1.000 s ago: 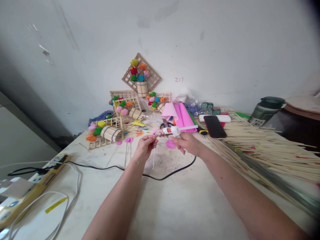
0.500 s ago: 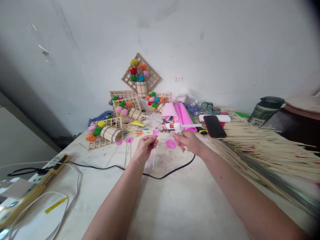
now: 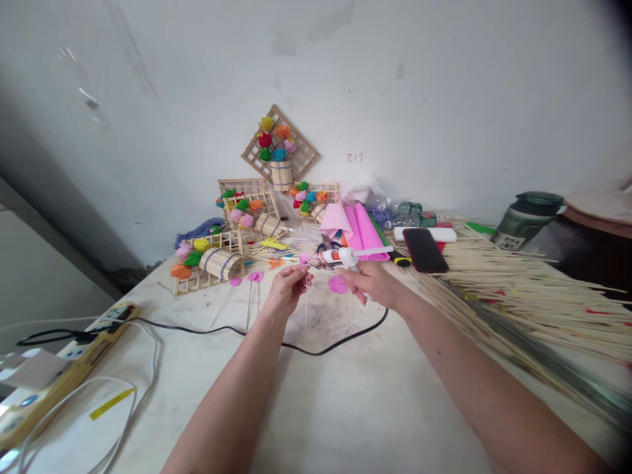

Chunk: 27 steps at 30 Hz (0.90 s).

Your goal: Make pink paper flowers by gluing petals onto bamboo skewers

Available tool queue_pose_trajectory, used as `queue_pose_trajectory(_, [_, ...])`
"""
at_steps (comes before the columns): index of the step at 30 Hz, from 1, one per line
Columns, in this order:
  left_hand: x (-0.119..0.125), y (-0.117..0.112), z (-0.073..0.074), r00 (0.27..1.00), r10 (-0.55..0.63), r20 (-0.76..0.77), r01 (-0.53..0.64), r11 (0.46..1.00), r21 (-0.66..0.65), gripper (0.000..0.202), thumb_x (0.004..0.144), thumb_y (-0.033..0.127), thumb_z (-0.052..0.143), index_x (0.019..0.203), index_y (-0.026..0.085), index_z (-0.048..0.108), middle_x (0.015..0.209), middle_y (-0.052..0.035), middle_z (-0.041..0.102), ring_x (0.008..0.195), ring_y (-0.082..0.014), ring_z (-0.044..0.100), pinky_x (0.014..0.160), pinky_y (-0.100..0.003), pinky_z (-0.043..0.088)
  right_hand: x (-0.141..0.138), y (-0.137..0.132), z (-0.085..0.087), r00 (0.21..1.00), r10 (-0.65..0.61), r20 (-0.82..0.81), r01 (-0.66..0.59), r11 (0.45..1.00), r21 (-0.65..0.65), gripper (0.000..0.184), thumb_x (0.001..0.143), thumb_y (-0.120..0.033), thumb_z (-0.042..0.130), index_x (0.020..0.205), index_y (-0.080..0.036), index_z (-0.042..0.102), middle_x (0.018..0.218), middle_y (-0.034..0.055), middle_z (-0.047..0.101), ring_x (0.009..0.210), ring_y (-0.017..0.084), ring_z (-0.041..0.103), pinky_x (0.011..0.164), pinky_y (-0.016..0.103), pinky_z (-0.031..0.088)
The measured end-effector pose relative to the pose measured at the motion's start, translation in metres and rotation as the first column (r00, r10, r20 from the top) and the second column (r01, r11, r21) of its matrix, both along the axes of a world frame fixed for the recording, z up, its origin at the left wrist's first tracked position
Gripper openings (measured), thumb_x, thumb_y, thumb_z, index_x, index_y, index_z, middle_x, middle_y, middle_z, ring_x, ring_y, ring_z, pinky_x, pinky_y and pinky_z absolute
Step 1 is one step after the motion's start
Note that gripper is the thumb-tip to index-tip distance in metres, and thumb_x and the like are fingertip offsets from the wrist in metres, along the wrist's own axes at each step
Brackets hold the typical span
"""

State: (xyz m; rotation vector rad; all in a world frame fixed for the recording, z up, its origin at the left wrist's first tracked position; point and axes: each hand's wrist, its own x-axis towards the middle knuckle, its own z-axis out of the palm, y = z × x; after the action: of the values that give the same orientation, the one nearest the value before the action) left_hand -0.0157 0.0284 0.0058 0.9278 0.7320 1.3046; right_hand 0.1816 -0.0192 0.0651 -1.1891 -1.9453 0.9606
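Wall: pale and scuffed, with red figures written on it, rising behind a whitish table (image 3: 316, 415).
Left hand (image 3: 291, 284): near the middle of the table, thumb and fingers pinching a thin stick (image 3: 307, 309) just below a pink petal (image 3: 304, 259).
Right hand (image 3: 370, 280): closed round the handle of a glue gun (image 3: 345, 255), whose nozzle points left at the petal; whether they touch, I cannot tell.
Burn risk: the nozzle is very near the left fingertips; if hot, a small slip or too hard a squeeze could put glue on skin.
Spoiling risk: the petal looks thin, so a push from the nozzle might bend it or twist the stick in the pinch.
Cord (image 3: 316, 353): crosses below both hands and seems to run left to the power strip (image 3: 106, 336); a forearm catching it could tug the gun.
Hanging pot (image 3: 281, 176): made of sticks, upright, holding yellow, orange, red, pink, green and blue flowers.
Left pot (image 3: 218, 263): on its side, with pink, yellow, green and orange flowers at its mouth.
Flask (image 3: 526, 220): far right, lidded, contents hidden.
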Motion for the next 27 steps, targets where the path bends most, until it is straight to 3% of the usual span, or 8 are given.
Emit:
queue_pose_trajectory(14, [-0.002, 0.002, 0.000, 1.000, 0.005, 0.019, -0.005, 1.000, -0.004, 0.023, 0.056, 0.022, 0.074, 0.073, 0.010, 0.064, 0.063, -0.0029, 0.061, 0.052, -0.0069, 0.053, 0.047, -0.017, 0.038, 0.003, 0.003, -0.002, 0.996, -0.038, 0.077, 0.036, 0.999, 0.025, 0.048, 0.078, -0.059, 0.040, 0.062, -0.016, 0.052, 0.045, -0.0031, 0.046, 0.041, 0.010, 0.048, 0.044, 0.022, 0.036])
queue_pose_trajectory(22, [-0.001, 0.001, 0.000, 0.999, 0.035, 0.009, -0.035, 0.999, -0.003, 0.022, 0.056, 0.021, 0.074, 0.072, 0.010, 0.065, 0.063, -0.0037, 0.062, 0.052, -0.0068, 0.053, 0.046, -0.017, 0.038, 0.003, 0.003, -0.004, 0.995, -0.089, 0.037, 0.088, 0.996, 0.024, 0.042, 0.076, -0.057, 0.045, 0.074, -0.017, 0.057, 0.050, -0.0022, 0.050, 0.041, 0.010, 0.046, 0.042, 0.023, 0.036])
queue_pose_trajectory(27, [-0.005, 0.003, 0.003, 0.998, 0.048, 0.051, -0.048, 0.999, 0.000, 0.020, 0.055, 0.020, 0.074, 0.069, 0.010, 0.063, 0.062, -0.0024, 0.061, 0.050, -0.0057, 0.053, 0.044, -0.015, 0.038, 0.002, 0.008, -0.012, 0.985, -0.174, 0.018, 0.171, 0.979, 0.115, 0.041, 0.077, -0.056, 0.044, 0.086, -0.018, 0.058, 0.061, 0.0005, 0.058, 0.049, 0.013, 0.051, 0.046, 0.023, 0.037])
